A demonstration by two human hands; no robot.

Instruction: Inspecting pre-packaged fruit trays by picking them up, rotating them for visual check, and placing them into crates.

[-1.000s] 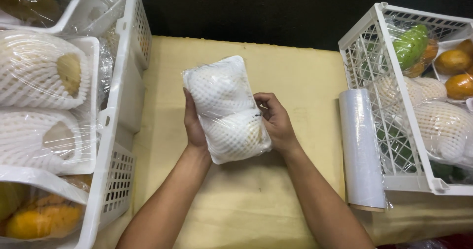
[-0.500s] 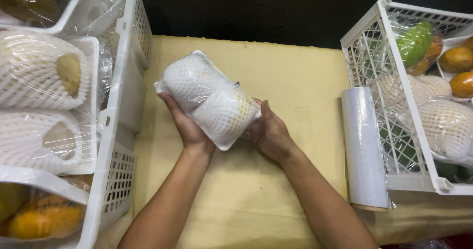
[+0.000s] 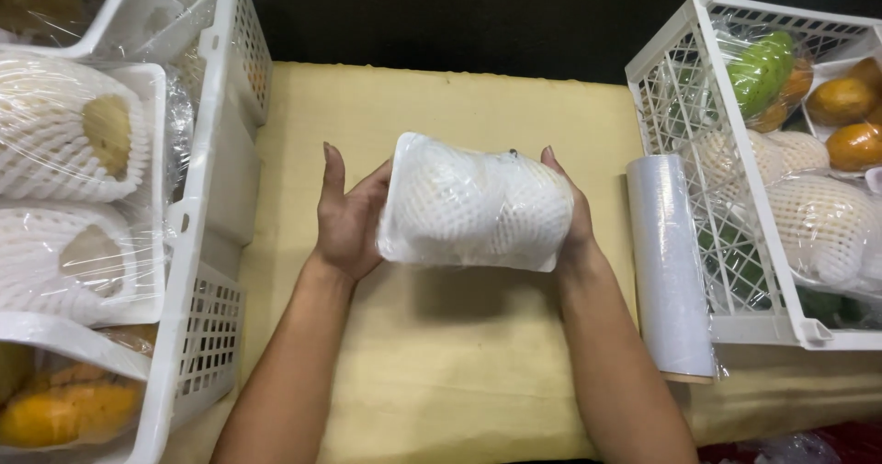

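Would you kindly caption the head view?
Left hand and right hand hold a film-wrapped white tray of foam-netted fruit above yellow table.

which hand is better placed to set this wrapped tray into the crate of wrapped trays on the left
Left, probably. The left hand cups the wrapped fruit tray on the end nearer the left crate; the right hand holds the far end, beside the film roll.

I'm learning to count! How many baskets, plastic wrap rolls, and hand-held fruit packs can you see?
White plastic baskets: 2, one on the left, one on the right
Cling film roll: 1
Wrapped tray of foam-netted fruit held between left hand and right hand: 1
Total: 4
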